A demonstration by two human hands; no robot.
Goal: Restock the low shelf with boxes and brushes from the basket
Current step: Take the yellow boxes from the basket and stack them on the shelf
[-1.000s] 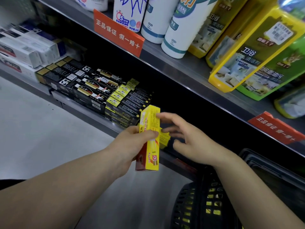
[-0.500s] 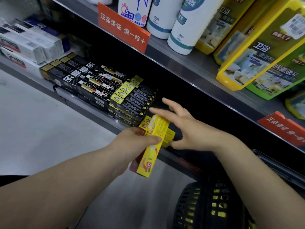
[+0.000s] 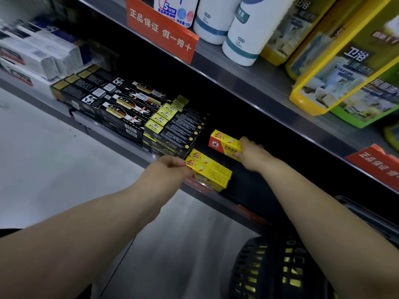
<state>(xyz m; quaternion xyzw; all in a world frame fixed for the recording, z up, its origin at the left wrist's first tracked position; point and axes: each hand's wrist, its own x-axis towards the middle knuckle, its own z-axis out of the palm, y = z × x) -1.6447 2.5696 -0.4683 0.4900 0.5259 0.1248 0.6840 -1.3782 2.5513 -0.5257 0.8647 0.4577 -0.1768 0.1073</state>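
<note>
black basket (image 3: 248,275), yellow packs (image 3: 290,282) inside

The boxes (image 3: 208,172) at the near edge of the low shelf (image 3: 133,153) are showing bright yellow with red end panels, and the box (image 3: 224,143) farther right is wearing the same yellow and red. To their left, black boxes with yellow ends (image 3: 170,128) are sitting beside black boxes with gold and white print (image 3: 121,106). Far left, white boxes (image 3: 32,55) are blurring. Orange-red tags (image 3: 160,29) with white characters are hanging above. White bottles (image 3: 246,29) are carrying teal bands, beside yellow packs (image 3: 336,61) and a green one (image 3: 371,104). The basket (image 3: 269,272) is showing black mesh with yellow glinting through.
</note>
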